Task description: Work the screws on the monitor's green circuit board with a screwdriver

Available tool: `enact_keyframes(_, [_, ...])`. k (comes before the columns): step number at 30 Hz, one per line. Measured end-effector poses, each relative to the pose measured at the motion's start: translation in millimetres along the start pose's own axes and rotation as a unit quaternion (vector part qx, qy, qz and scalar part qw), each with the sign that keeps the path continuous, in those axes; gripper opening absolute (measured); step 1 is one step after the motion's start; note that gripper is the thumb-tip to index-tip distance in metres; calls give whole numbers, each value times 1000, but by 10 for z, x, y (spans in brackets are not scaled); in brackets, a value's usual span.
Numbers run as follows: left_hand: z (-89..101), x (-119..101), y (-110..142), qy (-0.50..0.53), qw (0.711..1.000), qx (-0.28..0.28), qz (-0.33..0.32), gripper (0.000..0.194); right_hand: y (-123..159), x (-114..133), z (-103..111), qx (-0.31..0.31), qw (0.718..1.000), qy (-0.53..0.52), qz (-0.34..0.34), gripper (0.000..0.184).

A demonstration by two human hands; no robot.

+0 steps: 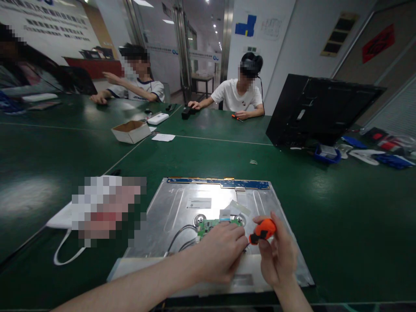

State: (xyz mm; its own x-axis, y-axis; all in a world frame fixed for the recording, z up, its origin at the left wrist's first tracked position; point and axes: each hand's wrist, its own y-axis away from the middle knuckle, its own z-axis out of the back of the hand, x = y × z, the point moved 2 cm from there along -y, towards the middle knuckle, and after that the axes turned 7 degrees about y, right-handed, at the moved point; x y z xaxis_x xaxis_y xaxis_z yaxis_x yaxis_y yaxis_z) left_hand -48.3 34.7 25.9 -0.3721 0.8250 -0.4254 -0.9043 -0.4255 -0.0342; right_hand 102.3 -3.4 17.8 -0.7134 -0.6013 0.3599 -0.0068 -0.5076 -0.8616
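Observation:
My right hand [279, 255] grips the orange and black handle of a screwdriver [264, 229], which is tilted, with its shaft running down toward my left fingers. Over the green circuit board [208, 226] lies my left hand [224, 251], its fingers curled and closed near the screwdriver's tip. Whatever those fingers hold, if anything, is hidden beneath them. The board rests on the metal back of a display panel [169, 208], with dark cables at its left and a flat ribbon cable [225, 215] at its upper edge. A blue circuit strip [208, 183] lines the panel's far edge.
Left of the panel lies a white bag [61, 216] with a strap. An open cardboard box [131, 132] stands farther back, beside white paper [163, 137]. At right are a black monitor [312, 112] and a blue tray [326, 157]. Several people sit across the green table [208, 156].

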Motion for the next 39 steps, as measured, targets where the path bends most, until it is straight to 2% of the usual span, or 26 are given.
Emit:
enact_keyframes(6, [-25,3,11,0,1000,-14,-2,27,2,-7,-2,-17,997,-68,-18,39])
enact_keyframes(9, [-14,-8,11,-10,1000,-14,1,18,-96,51,14,-60,995,-76,2,49])
enact_keyframes(12, [9,-17,7,-14,1000,-9,1,19,-136,82,6,-87,994,-60,10,60])
enact_keyframes(17, [14,-18,8,-4,1000,-4,0,25,-68,52,-14,-66,993,-100,-11,54])
enact_keyframes(20, [-10,-7,8,-14,1000,-4,2,22,-16,20,2,-67,994,-84,-13,46])
enact_keyframes(23, [-27,2,4,-15,1000,-7,-4,23,51,-19,-5,-30,998,-54,-28,38])
enact_keyframes(26, [-20,2,-1,-13,1000,-10,-7,26,118,-53,-19,-6,997,-56,-55,37])
enact_keyframes(29, [-2,-7,0,-9,1000,-12,-7,28,125,-54,-17,-12,996,-61,-57,35])
enact_keyframes(32, [7,-13,5,-8,1000,-12,-7,26,62,-20,-3,-29,995,-84,-38,37])
enact_keyframes(36, [1,-9,8,-8,1000,-7,-2,21,-41,44,18,-62,992,-105,-6,53])
enact_keyframes(39, [-4,-5,7,-11,1000,-5,-5,21,-63,68,23,-65,992,-112,-5,55])
